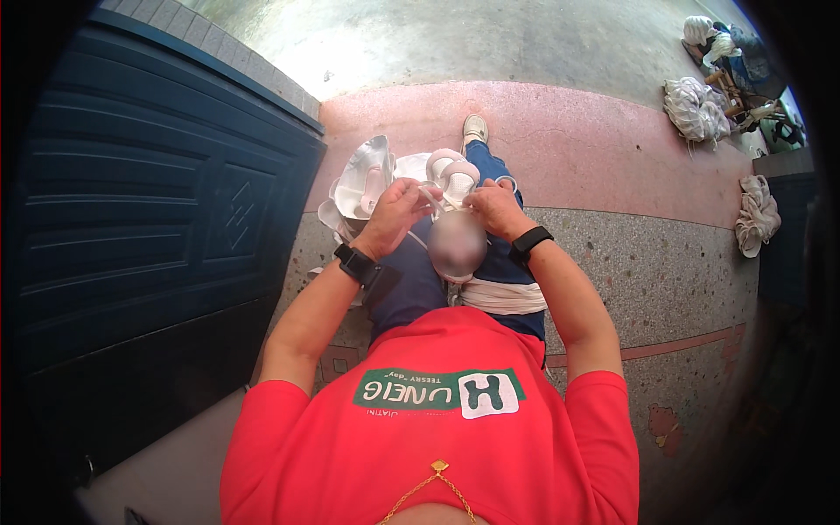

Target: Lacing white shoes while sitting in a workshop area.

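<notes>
Just above the middle of the frame, the left hand (pixel 395 213) and right hand (pixel 495 208) each pinch closed on a lace of the white shoe (pixel 452 178) held over the lap; the laces themselves are too thin to make out clearly. The shoe rests on nothing firm, so an uneven pull could likely tip it onto the stone floor (pixel 647 262). A pile of white shoe parts (pixel 360 184) crowds the left hand, the dark blue door (pixel 157 219) hems in that side, and white bundles (pixel 697 108) lie well apart at upper right.

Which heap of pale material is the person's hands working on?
The pale heap on the lap, touched by left hand and right hand; the other bundles lie far right.
</notes>
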Demonstrator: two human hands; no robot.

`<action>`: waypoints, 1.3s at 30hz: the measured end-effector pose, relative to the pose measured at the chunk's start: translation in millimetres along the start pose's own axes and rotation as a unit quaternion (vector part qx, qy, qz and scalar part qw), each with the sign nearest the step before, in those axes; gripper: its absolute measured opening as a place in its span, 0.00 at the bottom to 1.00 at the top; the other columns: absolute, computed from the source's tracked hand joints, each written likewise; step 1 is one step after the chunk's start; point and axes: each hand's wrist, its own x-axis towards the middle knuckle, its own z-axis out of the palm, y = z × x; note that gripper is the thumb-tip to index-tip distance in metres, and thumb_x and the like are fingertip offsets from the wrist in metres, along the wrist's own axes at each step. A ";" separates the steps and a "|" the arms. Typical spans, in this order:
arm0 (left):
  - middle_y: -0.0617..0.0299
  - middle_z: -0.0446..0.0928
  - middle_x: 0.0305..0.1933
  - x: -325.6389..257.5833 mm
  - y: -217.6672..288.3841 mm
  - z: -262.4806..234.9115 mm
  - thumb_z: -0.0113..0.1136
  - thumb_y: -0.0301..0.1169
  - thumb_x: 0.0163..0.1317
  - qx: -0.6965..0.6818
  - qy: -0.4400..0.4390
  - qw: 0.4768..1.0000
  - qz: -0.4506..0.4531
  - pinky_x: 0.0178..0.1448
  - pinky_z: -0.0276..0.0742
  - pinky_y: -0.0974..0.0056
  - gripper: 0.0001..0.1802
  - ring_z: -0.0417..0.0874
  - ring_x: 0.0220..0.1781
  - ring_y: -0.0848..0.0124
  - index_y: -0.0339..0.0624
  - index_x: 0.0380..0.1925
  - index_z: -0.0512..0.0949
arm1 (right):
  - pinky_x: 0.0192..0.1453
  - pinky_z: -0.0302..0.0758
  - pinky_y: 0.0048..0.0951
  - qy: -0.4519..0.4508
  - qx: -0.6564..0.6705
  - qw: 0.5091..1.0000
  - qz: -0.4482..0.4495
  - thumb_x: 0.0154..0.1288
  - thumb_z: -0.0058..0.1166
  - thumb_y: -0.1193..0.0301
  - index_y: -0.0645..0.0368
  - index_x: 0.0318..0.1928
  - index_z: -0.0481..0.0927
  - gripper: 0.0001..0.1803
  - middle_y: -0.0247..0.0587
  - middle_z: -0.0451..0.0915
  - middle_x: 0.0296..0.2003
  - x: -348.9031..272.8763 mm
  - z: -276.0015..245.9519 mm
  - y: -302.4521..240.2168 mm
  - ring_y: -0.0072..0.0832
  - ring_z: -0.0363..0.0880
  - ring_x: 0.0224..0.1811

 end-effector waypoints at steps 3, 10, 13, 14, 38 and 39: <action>0.54 0.82 0.50 4.8 -0.4 -0.3 0.45 0.35 0.82 0.001 -0.018 1.000 0.002 0.63 0.77 0.57 0.09 0.83 0.54 0.66 0.43 0.50 0.70 | 0.54 0.64 0.50 0.000 -0.014 1.000 -0.005 0.58 0.57 0.69 0.50 0.30 0.88 0.07 0.38 0.86 0.34 2.4 -4.5 0.5 0.36 0.81 0.48; 0.62 0.79 0.36 9.2 -11.2 -14.4 0.49 0.32 0.80 0.074 -0.012 0.997 -0.005 0.56 0.80 0.63 0.09 0.82 0.40 0.72 0.42 0.54 0.70 | 0.56 0.65 0.52 -0.100 -0.035 0.994 0.008 0.59 0.58 0.68 0.51 0.27 0.86 0.07 0.40 0.85 0.28 -4.0 -31.8 -5.1 0.41 0.84 0.38; 0.66 0.76 0.31 5.3 -7.0 -9.6 0.52 0.29 0.77 0.111 -0.009 0.994 -0.008 0.53 0.81 0.65 0.11 0.80 0.35 0.74 0.42 0.56 0.70 | 0.58 0.66 0.53 -0.068 -0.135 0.988 0.031 0.60 0.57 0.68 0.51 0.27 0.85 0.07 0.41 0.86 0.28 -8.4 -26.1 -2.2 0.41 0.85 0.36; 0.66 0.75 0.30 2.7 -3.5 -8.0 0.53 0.29 0.77 0.094 -0.006 0.996 -0.012 0.52 0.82 0.65 0.12 0.79 0.33 0.75 0.42 0.57 0.70 | 0.59 0.66 0.53 -0.040 -0.166 0.985 0.038 0.61 0.56 0.69 0.52 0.27 0.85 0.07 0.42 0.86 0.28 -8.7 -22.1 -1.6 0.41 0.85 0.36; 0.73 0.66 0.27 -34.9 104.6 -154.1 0.59 0.26 0.71 0.038 0.157 0.985 0.067 0.31 0.64 0.71 0.20 0.65 0.26 0.81 0.37 0.61 0.73 | 0.47 0.69 0.52 0.014 0.049 0.988 0.146 0.62 0.56 0.64 0.53 0.37 0.86 0.09 0.46 0.85 0.34 -48.1 13.1 -15.5 0.46 0.81 0.44; 0.72 0.72 0.32 -15.7 86.4 -132.5 0.64 0.28 0.67 0.156 0.176 0.972 0.023 0.31 0.66 0.73 0.25 0.68 0.28 0.83 0.35 0.63 0.73 | 0.46 0.69 0.51 0.021 0.046 0.988 0.148 0.63 0.57 0.64 0.53 0.38 0.85 0.09 0.45 0.84 0.33 -48.5 21.0 -13.2 0.46 0.80 0.43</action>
